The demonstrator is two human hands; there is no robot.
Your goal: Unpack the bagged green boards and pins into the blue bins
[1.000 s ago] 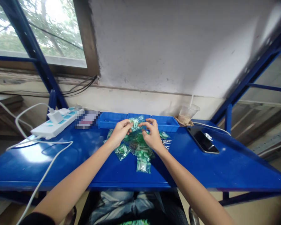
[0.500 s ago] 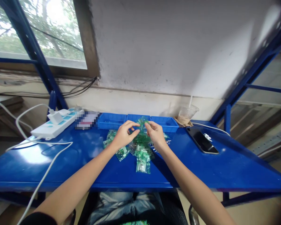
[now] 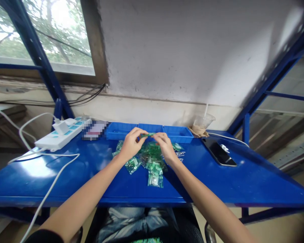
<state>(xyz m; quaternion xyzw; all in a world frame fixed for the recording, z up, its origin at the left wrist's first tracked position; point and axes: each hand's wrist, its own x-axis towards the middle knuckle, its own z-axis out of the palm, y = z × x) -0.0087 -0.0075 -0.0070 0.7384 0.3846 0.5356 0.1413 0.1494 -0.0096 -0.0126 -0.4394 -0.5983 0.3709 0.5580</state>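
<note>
Between my two hands a small green packet (image 3: pixel 149 134) is held above the table, seen nearly edge-on. My left hand (image 3: pixel 132 143) pinches its left end, and the fingers of my right hand (image 3: pixel 164 143) close on its right end. Beneath them lies a pile of clear and green packets (image 3: pixel 155 162), partly hidden by my hands. One packet (image 3: pixel 155 179) sticks out toward the front of the pile. Several thin white sticks (image 3: pixel 180 155) lie just right of my right hand.
Behind the pile stands a blue three-part tray (image 3: pixel 178 138). A white power strip (image 3: pixel 54 138) with cables lies on the left of the blue table (image 3: pixel 91 182). On the right are a black phone (image 3: pixel 219 153), white earphones (image 3: pixel 224 147) and a plastic cup (image 3: pixel 202 122).
The packet has tipped from upright to nearly flat. My left hand has closed on its left end, while my right hand has moved slightly left and turned over it.
</note>
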